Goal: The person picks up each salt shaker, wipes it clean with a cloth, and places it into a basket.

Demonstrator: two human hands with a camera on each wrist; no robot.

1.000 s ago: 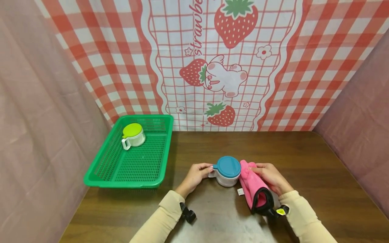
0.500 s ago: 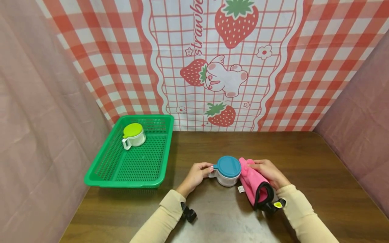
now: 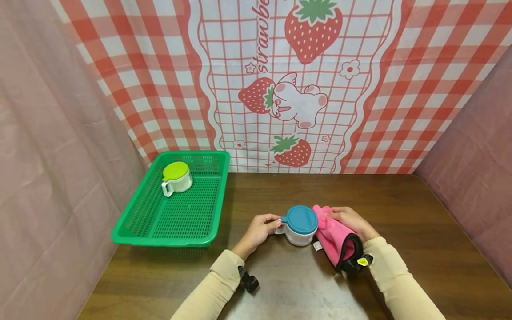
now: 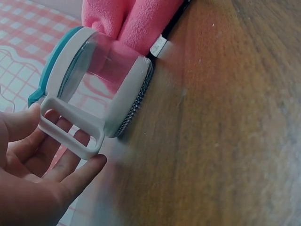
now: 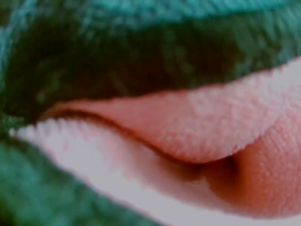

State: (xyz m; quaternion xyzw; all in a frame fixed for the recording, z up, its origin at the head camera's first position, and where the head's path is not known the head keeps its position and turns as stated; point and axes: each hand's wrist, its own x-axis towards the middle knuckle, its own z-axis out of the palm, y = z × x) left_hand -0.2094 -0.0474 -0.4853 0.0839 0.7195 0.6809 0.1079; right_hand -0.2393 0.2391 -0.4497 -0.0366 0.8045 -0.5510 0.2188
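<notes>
Left grip [image 3: 258, 232] pinches jar handle [image 4: 79, 117], right grip [image 3: 354, 221] clasps pink fleece [image 3: 335, 238]

The head camera looks forward and down from above the near side of the tabletop [image 3: 400, 213], reaching its far edge and the strawberry-print cloth [image 3: 300, 98] behind. The left wrist camera, low and close by the left hand [image 3: 257, 234], is rolled sideways and faces the blue-lidded jar [image 3: 301, 224]. The right wrist camera peers, very near and blurred, into the pink fleece pouch [image 3: 335, 238]. All three share the pouch; head and left wrist share the jar.
</notes>
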